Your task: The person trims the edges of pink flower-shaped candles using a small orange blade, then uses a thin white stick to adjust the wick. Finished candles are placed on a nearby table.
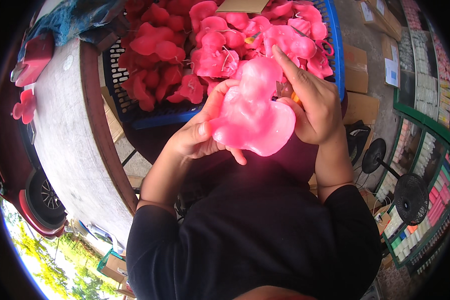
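Observation:
A glossy pink moulded wax candle [257, 112], lumpy on top with a wide flared rim, is held up in front of my chest. My left hand [200, 127] grips it from the left, with the thumb on its near side and fingers behind. Against its right edge, my right hand [312, 102] is closed round a small blade with an orange handle [296, 98]; the index finger stretches up beyond the candle. Most of the blade is hidden by the fingers and the candle. Just beyond both hands, a blue plastic basket [339, 50] is heaped with similar pink wax pieces [160, 40], some with pale strings.
A white-topped table [67, 110] runs along my left, with a flat pink wax piece [25, 106] at its far edge. Cardboard [242, 6] lies on the heap. To the right stand cardboard boxes [355, 67], a black fan [410, 197] and shelves of candles [427, 65].

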Tool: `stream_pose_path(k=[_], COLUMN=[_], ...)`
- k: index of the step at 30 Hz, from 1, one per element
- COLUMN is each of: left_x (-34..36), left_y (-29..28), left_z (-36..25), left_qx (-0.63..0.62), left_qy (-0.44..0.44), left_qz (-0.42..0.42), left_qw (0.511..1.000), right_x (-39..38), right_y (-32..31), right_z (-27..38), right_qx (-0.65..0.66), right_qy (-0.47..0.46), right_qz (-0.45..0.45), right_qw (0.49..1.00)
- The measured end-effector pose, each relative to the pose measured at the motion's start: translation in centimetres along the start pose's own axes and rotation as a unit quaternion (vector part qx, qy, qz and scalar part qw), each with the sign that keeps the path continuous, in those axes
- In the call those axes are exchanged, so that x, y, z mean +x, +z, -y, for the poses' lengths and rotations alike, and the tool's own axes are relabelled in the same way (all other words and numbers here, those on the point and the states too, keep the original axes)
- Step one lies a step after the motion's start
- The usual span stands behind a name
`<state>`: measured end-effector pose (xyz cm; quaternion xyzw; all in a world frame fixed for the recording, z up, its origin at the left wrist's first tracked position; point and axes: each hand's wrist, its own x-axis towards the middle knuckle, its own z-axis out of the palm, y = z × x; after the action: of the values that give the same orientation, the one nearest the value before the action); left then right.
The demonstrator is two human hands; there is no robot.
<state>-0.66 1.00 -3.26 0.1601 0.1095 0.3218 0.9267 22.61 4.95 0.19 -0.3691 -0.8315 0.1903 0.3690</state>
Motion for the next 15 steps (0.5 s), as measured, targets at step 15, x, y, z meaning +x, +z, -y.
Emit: stream_pose_path(k=[15], left_x=[0.1], left_y=[1.1], left_z=[-1.1], left_qx=[0.096], left_qy=[0.018], left_qz=[-0.068], left_qw=[0.993], right_x=[0.1], right_y=[-1.1], right_z=[0.9], right_qx=[0.153], right_qy=[0.056], right_qz=[0.053], right_qw=[0.985])
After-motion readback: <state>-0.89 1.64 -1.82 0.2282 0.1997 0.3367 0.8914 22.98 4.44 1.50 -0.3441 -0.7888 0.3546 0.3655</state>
